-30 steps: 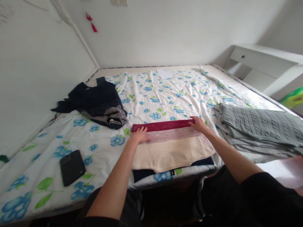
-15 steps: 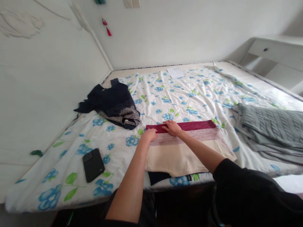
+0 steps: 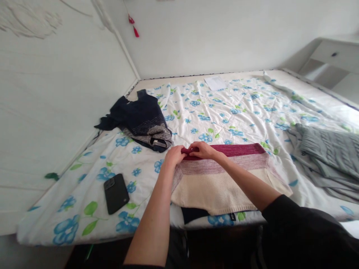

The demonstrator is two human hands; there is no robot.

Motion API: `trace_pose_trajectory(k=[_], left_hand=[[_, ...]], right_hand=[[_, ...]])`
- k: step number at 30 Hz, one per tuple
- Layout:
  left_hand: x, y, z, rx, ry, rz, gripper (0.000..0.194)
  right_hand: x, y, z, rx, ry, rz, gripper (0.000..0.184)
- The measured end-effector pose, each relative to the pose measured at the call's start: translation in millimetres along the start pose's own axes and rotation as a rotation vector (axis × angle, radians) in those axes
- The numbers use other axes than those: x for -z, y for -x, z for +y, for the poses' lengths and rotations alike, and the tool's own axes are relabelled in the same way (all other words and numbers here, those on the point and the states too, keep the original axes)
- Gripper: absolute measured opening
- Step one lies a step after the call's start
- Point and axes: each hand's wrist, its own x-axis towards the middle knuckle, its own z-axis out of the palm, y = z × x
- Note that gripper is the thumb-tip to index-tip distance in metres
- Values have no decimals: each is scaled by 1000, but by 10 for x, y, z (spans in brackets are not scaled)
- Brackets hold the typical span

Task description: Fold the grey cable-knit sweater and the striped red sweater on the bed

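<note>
A folded knit sweater [image 3: 218, 186] lies flat near the front edge of the bed, banded maroon, pink and cream. My left hand [image 3: 174, 155] and my right hand [image 3: 203, 150] meet at the left end of its maroon band [image 3: 232, 150], and both pinch the knit there. The fingers hide that corner. A dark navy garment [image 3: 193, 215] shows beneath the sweater's lower edge.
The bed's floral quilt [image 3: 241, 112] carries a black phone [image 3: 116, 193], a crumpled navy and grey garment [image 3: 143, 125], folded grey cable-knit clothing [image 3: 328, 155] and a white paper [image 3: 215, 83]. Walls bound the far and left sides. A white cabinet [image 3: 333, 59] stands at right.
My right hand has slid left along the maroon band to meet my left hand, and both now pinch its end. The view has turned slightly left.
</note>
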Motion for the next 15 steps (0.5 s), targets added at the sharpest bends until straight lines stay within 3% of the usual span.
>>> trace_pose_trajectory(k=[4,8,11,15], left_hand=[[64,-30,12,4,72,56,23],[90,-49,33,76,59,142,23],[89,-52,19,130,44,156,23],[89,-61,-21,154,36,161,26]], right_hand=[[20,14,-20,-102,118,-22,35],[94,24,188,-241,209,-108,58],[285,130,477,-289,148,-194,56],[700,406,903,-373,46,-240,48]])
